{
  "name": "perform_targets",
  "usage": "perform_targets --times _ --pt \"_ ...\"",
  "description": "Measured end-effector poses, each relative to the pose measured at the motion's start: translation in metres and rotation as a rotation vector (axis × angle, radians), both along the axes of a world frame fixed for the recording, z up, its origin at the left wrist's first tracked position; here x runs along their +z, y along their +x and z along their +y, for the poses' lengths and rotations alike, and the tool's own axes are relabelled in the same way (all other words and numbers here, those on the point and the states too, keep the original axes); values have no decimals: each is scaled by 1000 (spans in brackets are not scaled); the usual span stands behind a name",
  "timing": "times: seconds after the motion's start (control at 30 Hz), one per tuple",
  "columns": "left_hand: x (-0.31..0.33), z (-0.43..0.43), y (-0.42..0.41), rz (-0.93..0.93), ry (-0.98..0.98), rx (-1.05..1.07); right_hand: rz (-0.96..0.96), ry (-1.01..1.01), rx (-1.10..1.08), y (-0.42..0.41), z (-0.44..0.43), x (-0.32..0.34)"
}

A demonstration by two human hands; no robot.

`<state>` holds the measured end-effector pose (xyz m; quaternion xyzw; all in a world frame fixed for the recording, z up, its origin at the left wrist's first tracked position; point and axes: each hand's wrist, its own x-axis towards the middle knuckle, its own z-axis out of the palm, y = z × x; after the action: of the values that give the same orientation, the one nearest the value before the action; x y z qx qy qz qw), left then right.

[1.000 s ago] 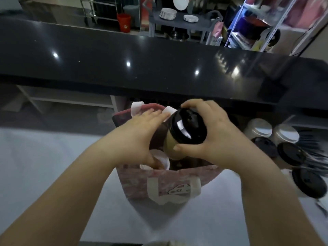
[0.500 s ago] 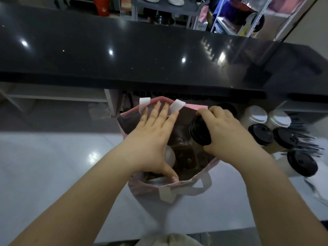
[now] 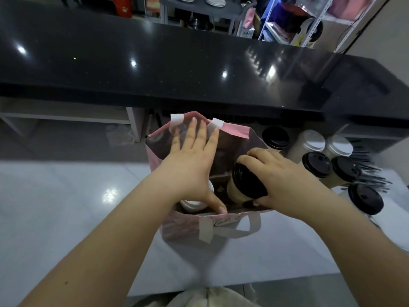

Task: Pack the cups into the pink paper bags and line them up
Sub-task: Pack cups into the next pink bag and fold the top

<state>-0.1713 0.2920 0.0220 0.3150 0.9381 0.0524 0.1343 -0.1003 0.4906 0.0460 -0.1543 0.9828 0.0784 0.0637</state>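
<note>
Cup [image 3: 243, 187] now deeper, tilted, inside pink bag [image 3: 235, 130]

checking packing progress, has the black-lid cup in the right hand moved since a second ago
Yes, down: the black-lid cup was above the pink bag, now inside it.

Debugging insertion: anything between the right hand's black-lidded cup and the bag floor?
Nothing visible. The black-lidded cup, tilted in the right hand, is partly inside the pink bag; the left hand spreads its mouth; a white-lidded cup sits beside, leftward.

A glossy black counter [image 3: 177, 69] dotted with light glints stands behind the white worktop [image 3: 55, 207], metal shelving [image 3: 298, 18] beyond.
</note>
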Motion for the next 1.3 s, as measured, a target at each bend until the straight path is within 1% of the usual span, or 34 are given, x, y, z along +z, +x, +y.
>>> perform_targets --times 0.2,0.3,0.4,0.5,0.73,0.9,1.13,1.2,1.3 --pt "-2 2 16 -22 24 -75 -29 65 53 -39 -20 -17" --pt "-3 1 17 -9 21 -59 -72 80 41 -53 -22 -34" --pt "-5 -3 15 37 5 -35 -96 79 31 -50 -13 -52" --pt "-7 -8 14 67 33 -13 -110 80 19 -43 -6 -64" --pt "-13 -11 16 99 57 10 -111 30 36 -35 -7 -83" --pt "-12 -13 19 100 42 17 -200 -82 -2 -31 0 -97" --pt "-9 -11 21 139 39 19 -244 -112 -64 -27 5 -115" --pt "-8 -7 22 154 72 39 -266 -118 -62 -26 5 -109" --pt "-1 -2 20 217 169 75 -260 -189 -68 -32 -1 -78"
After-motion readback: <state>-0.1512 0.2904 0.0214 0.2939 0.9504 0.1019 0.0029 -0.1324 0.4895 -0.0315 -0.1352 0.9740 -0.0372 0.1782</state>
